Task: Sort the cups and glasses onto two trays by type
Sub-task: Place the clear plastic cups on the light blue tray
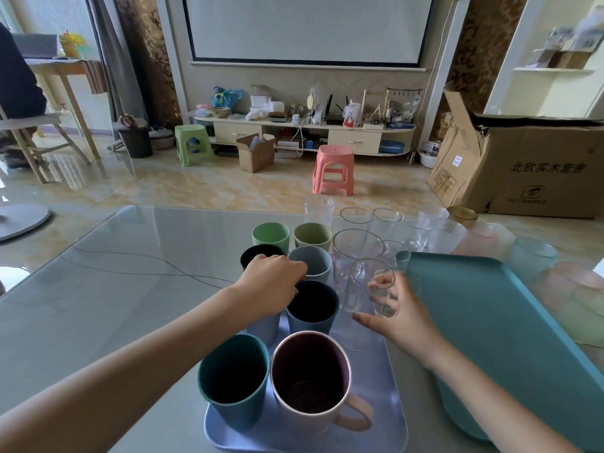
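A lavender tray holds a teal cup, a pink mug, a dark blue cup and a pale blue cup. My left hand grips the pale blue cup from above, hiding most of it. My right hand holds a clear glass at the lavender tray's right edge. A teal tray lies to the right with nothing on it. Behind stand two green cups, a black cup, a grey cup and several clear glasses.
The glass-topped table has a thin cable across its left part. Pink and green frosted dishes sit at the far right. A gold-rimmed glass stands behind the teal tray.
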Demonstrator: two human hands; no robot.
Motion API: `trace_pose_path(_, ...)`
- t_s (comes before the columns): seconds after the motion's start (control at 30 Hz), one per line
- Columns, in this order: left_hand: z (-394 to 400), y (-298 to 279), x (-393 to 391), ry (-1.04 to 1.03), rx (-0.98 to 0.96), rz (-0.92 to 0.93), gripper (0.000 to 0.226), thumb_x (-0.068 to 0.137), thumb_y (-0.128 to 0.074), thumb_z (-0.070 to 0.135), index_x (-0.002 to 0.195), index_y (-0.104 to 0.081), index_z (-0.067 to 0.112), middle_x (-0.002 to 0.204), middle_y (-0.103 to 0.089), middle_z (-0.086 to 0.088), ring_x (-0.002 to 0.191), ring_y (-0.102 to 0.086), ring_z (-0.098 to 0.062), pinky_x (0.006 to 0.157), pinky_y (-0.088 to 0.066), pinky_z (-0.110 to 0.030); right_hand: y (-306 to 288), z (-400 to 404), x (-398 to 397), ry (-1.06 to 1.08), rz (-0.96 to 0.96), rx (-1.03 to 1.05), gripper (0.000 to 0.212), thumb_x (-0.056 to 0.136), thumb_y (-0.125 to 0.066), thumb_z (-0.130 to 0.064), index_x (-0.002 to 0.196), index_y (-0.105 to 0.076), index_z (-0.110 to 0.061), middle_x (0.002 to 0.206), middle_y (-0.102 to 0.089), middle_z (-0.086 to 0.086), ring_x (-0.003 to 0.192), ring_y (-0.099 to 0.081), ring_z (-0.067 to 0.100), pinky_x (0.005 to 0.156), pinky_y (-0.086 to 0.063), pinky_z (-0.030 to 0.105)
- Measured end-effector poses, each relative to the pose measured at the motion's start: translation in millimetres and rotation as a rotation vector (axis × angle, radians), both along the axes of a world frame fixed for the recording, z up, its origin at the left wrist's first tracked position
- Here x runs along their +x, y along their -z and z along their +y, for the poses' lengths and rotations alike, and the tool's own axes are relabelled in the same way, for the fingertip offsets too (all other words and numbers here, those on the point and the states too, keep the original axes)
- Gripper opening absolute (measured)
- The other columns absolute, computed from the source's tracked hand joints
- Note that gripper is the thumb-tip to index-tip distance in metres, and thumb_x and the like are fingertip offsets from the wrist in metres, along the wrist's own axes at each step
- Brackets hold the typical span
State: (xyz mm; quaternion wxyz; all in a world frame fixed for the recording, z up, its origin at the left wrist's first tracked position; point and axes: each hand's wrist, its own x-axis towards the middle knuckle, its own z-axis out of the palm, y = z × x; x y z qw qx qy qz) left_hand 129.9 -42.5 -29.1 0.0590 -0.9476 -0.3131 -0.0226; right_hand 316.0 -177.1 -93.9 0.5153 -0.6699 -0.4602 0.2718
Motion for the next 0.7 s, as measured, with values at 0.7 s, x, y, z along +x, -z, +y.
trace_pose_path(0.7, -21.9, -21.8, -14.6, 0.002, -0.149, -0.102, 0.019, 0.093, -0.044, 0.022, 0.098, -0.063, 0.022, 0.096, -0.062, 0.003, 0.083, -0.051, -0.018, 0.066, -0.04, -0.031, -18.7, -76.4, -77.4, -0.172, -0.208, -0.247, 0.029, 0.082, -0.066, -0.042, 0.066, -0.052, -0.023, 0.056, -0.059, -0.005, 0.05, -0.053, 0.003, 0.052, -0.044, 0.018)
